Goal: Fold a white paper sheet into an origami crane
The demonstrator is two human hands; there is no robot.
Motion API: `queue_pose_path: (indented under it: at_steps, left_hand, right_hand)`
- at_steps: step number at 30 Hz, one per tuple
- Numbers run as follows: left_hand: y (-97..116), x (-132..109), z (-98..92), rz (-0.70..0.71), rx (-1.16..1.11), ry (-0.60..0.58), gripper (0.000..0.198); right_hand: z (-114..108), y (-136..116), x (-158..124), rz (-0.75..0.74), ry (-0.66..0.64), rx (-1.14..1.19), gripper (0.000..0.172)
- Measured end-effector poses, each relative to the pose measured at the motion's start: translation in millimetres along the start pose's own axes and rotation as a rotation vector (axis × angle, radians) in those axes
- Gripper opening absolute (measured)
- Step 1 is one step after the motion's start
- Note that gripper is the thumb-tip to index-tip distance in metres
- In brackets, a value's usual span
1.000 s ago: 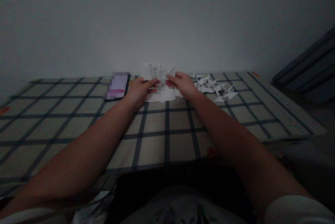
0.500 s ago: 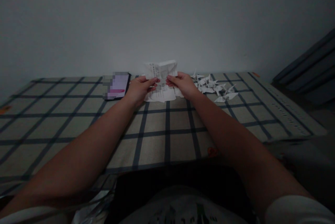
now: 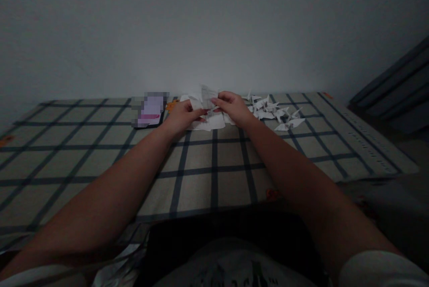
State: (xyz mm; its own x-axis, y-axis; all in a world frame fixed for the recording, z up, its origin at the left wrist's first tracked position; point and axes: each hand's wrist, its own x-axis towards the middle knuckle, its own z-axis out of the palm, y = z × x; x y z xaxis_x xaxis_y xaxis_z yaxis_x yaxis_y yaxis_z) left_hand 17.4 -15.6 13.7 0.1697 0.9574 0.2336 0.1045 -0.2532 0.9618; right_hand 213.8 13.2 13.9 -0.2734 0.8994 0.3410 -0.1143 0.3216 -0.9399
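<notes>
At the centre of the frame, the left hand (image 3: 182, 116) and right hand (image 3: 233, 107) are pinching a creased paper (image 3: 210, 94) above white sheets (image 3: 216, 122) lying on the table (image 3: 214, 157). Cranes (image 3: 266, 110) are resting right of centre. The paper is looking light, limp and easily torn, likely favouring a gentle fingertip hold along its edges.

Holding both bare forearms (image 3: 114, 184) angled inward, with left hand (image 3: 182, 117) just beside right hand (image 3: 234, 107), pinching with thumbs (image 3: 199, 112) against fingers (image 3: 227, 94)
</notes>
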Motion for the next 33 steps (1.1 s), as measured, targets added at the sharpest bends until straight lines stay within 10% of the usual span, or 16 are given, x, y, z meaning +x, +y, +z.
queue_pose_path:
  at_steps: [18, 33]
  left_hand:
    - [-2, 3, 3.8, -0.018, -0.14, 0.129, 0.031]
    - [0, 1, 5.8, -0.034, -0.155, 0.111, 0.046]
  right_hand:
    - [2, 7, 3, 0.113, -0.069, 0.169, 0.034]
    - [0, -6, -3, 0.038, -0.055, -0.121, 0.022]
